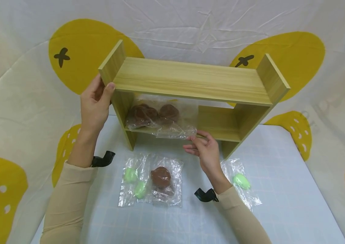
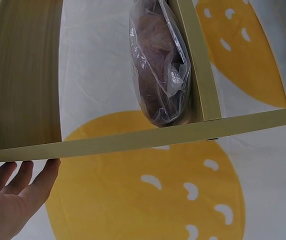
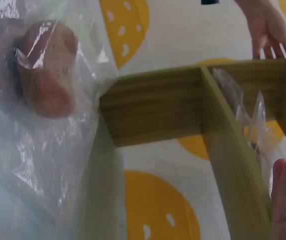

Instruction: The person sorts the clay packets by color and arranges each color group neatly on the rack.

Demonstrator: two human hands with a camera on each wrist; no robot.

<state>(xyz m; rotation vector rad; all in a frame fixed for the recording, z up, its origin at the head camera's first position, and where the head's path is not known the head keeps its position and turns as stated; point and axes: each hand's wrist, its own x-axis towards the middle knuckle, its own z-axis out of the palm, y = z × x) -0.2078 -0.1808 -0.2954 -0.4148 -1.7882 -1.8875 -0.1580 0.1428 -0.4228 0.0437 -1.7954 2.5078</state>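
Note:
My left hand (image 1: 95, 100) grips the left side panel of a wooden shelf (image 1: 190, 79), its thumb at the front edge and fingers on the outer side. In the left wrist view, the fingertips touch that panel. My right hand (image 1: 206, 149) pinches the lower right corner of a clear plastic bag (image 1: 187, 117) at the front of the lower board. Inside the bag are rounded brown lumps (image 1: 168, 113), toward the board's left end. In the left wrist view the bag (image 2: 160, 65) stands on the lower board close to the side panel.
On the light blue table (image 1: 172, 227), a bagged brown lump (image 1: 161, 177) lies beside a bag with two green lumps (image 1: 130, 175). Another bagged green lump (image 1: 241, 181) lies by the right forearm. A cloth with yellow shapes (image 1: 90, 44) hangs behind.

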